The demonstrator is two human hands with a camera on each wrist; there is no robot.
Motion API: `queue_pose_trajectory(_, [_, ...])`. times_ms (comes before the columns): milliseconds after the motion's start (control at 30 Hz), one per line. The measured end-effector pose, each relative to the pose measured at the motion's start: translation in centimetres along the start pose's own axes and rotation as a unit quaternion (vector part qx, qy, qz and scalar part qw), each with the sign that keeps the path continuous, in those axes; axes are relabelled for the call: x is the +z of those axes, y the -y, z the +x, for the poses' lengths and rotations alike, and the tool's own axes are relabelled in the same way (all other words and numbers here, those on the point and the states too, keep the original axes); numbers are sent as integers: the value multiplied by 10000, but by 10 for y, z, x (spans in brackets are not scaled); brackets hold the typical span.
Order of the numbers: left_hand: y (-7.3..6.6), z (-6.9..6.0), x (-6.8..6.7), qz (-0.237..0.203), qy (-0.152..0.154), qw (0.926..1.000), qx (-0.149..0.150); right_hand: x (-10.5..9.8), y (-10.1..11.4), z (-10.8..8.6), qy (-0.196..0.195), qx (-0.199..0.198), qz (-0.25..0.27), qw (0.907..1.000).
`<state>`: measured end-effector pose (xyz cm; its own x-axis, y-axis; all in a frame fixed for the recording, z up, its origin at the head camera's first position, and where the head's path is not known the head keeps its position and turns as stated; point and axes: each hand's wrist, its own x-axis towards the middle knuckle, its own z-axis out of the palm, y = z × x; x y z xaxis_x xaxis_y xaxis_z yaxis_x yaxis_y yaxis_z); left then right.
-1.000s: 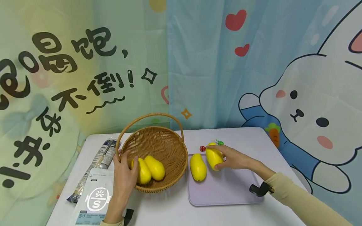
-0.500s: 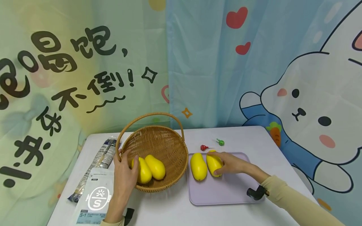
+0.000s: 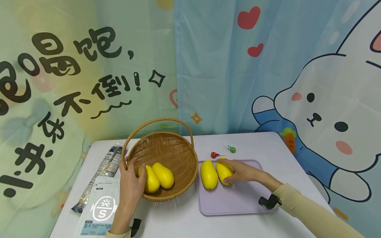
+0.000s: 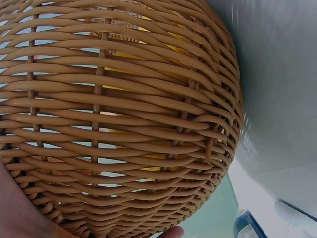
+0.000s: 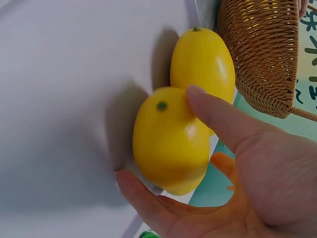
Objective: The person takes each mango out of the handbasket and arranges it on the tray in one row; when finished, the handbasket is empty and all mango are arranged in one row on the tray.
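My left hand [image 3: 131, 185] grips the left rim of a wicker basket [image 3: 178, 158], which is tilted toward me. Two smooth yellow pear-shaped fruits [image 3: 163, 176] lie inside it. Two more of the kind are on a lilac tray [image 3: 235, 205]. Over the right-hand yellow fruit [image 5: 171, 139] is my right hand [image 3: 244, 170], its thumb touching the fruit. In the right wrist view a gap shows between the index fingertip and that fruit. The other yellow fruit [image 3: 209, 175] lies close on its left. Basket weave [image 4: 124, 104] fills most of the left wrist view.
Behind the tray lie a red lollipop [image 3: 215, 154] and a green lollipop [image 3: 232, 149]. Left of the basket are a white pouch [image 3: 102, 205] and a long silvery package [image 3: 110, 165]. A printed curtain [image 3: 208, 66] hangs behind the white table [image 3: 166, 221].
My right hand has lowered the right-hand yellow fruit onto the tray beside the other one, and its grip looks loosened. My left hand has stayed on the basket.
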<state>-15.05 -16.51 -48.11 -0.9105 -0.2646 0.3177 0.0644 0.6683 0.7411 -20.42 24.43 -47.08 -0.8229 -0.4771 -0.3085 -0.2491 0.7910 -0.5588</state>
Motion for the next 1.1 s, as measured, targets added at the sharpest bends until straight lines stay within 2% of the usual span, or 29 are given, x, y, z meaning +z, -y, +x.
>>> queue_pose_trajectory(300, [1,-1,1,-22,-87,9999,58,-5,4,-4,66,45,15,10000])
queue_pose_trajectory(667, [0,0,0,28,-108,9999,117,-30,17,-2,-322,-49,-395,9987])
queue_pose_trajectory(867, [-2,0,-2,-15,-20,10000,50,-46,37,-1,-436,-307,-412,9977])
queue_pose_trajectory(1100, [-3,0,-3,7,26,10000,14,-64,78,0,-474,-880,-557,9934])
